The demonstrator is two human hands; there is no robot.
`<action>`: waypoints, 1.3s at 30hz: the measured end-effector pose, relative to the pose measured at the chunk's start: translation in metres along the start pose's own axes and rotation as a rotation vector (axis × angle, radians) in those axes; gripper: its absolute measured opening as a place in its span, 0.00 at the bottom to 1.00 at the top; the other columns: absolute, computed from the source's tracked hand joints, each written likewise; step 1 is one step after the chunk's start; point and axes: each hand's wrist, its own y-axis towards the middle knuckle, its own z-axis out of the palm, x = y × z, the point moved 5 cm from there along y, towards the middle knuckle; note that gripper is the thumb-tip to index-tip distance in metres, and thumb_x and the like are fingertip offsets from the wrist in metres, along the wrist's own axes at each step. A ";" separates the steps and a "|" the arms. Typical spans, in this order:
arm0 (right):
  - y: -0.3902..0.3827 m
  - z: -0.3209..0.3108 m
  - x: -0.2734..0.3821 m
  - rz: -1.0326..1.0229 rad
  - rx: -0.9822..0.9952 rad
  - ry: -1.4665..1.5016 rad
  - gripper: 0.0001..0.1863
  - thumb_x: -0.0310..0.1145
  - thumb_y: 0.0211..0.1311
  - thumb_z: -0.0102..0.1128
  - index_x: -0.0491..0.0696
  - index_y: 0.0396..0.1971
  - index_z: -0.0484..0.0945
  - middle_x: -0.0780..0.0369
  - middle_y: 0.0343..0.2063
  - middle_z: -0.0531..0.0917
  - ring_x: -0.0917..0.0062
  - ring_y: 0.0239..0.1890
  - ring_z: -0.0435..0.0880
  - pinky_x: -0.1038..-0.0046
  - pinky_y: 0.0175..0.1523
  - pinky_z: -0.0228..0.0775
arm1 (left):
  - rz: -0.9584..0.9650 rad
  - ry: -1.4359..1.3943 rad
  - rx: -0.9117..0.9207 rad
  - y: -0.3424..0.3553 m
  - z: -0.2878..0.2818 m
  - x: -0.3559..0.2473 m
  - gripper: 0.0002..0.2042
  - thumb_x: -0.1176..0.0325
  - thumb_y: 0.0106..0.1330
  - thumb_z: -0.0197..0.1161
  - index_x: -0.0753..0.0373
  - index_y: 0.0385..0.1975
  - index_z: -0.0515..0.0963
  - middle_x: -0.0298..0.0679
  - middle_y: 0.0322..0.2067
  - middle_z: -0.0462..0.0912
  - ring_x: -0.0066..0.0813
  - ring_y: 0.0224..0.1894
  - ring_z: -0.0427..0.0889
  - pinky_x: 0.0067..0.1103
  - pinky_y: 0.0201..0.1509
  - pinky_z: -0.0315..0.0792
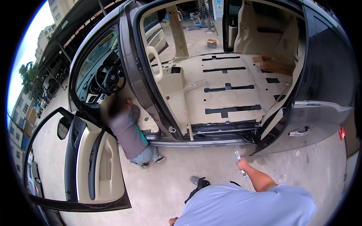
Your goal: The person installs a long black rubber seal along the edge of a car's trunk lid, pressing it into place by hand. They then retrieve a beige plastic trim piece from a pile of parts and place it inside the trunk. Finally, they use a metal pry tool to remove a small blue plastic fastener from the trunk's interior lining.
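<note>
My right hand (pixel 243 164) is closed round the middle of a slim silver-white and blue tool (pixel 237 155), whose exact kind I cannot make out. The tool sticks out at both ends of the fist. It points toward the sill of a grey-brown van (pixel 200 143), just short of the open sliding door (pixel 320 94). Only a small part of my left hand (pixel 173 221) shows at the lower edge, beside my light blue shirt. Its fingers are too hidden to read. Inside the van lies a bare beige floor (pixel 226 98) with several dark slots for seat rails.
At the left, a co-worker (pixel 130 132) crouches in the open front doorway, beside the steering wheel (pixel 111 78). The front door (pixel 100 165) swings wide over the concrete. A cardboard box (pixel 277 66) lies at the rear of the cabin, and another carton (pixel 212 43) stands beyond the far doorway.
</note>
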 end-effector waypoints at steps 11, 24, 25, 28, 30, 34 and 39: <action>-0.263 0.002 -0.313 0.890 0.059 0.611 0.20 0.41 0.68 0.52 0.44 0.53 0.76 0.58 0.32 0.80 0.64 0.29 0.80 0.55 0.33 0.78 | 0.387 0.003 0.105 -0.062 -0.039 -0.092 0.15 0.59 0.63 0.65 0.68 0.35 0.84 0.45 0.27 0.87 0.36 0.25 0.86 0.30 0.33 0.79; -0.401 0.014 -0.244 0.692 0.528 0.304 0.10 0.40 0.73 0.57 0.49 0.36 0.73 0.65 0.23 0.71 0.75 0.19 0.69 0.63 0.26 0.69 | 0.604 0.123 0.017 -0.069 -0.071 -0.204 0.18 0.54 0.64 0.66 0.66 0.38 0.85 0.52 0.38 0.88 0.50 0.46 0.86 0.38 0.51 0.78; -0.390 0.016 -0.232 0.688 0.514 0.336 0.10 0.40 0.73 0.57 0.50 0.35 0.73 0.65 0.22 0.70 0.76 0.18 0.68 0.64 0.25 0.68 | 0.635 0.127 0.023 -0.073 -0.065 -0.199 0.18 0.54 0.64 0.65 0.64 0.37 0.85 0.52 0.37 0.88 0.50 0.45 0.86 0.38 0.51 0.78; -0.359 0.021 -0.210 0.767 0.363 0.557 0.09 0.37 0.72 0.58 0.51 0.31 0.75 0.67 0.20 0.70 0.77 0.18 0.69 0.65 0.27 0.71 | 0.643 0.104 0.118 -0.079 -0.050 -0.191 0.17 0.54 0.64 0.65 0.64 0.36 0.85 0.51 0.37 0.88 0.49 0.45 0.86 0.37 0.51 0.78; -0.332 0.027 -0.208 0.890 0.234 0.813 0.07 0.34 0.70 0.58 0.51 0.31 0.79 0.66 0.21 0.74 0.75 0.22 0.76 0.60 0.39 0.81 | 0.650 0.147 0.113 -0.073 -0.048 -0.171 0.17 0.54 0.63 0.66 0.64 0.36 0.86 0.52 0.37 0.88 0.49 0.45 0.87 0.37 0.51 0.78; -0.277 -0.006 -0.168 0.797 -0.022 0.961 0.10 0.25 0.65 0.60 0.55 0.26 0.73 0.72 0.20 0.70 0.84 0.19 0.70 0.66 0.40 0.86 | 0.524 0.205 0.083 -0.034 -0.057 -0.120 0.17 0.54 0.63 0.65 0.64 0.37 0.86 0.54 0.39 0.88 0.50 0.46 0.86 0.39 0.52 0.79; -0.255 -0.023 -0.139 0.755 -0.191 0.942 0.14 0.22 0.61 0.59 0.56 0.20 0.71 0.71 0.20 0.70 0.83 0.19 0.70 0.66 0.36 0.85 | 0.485 0.460 0.295 -0.006 -0.100 -0.102 0.17 0.59 0.66 0.63 0.69 0.42 0.82 0.51 0.35 0.88 0.45 0.36 0.88 0.36 0.39 0.82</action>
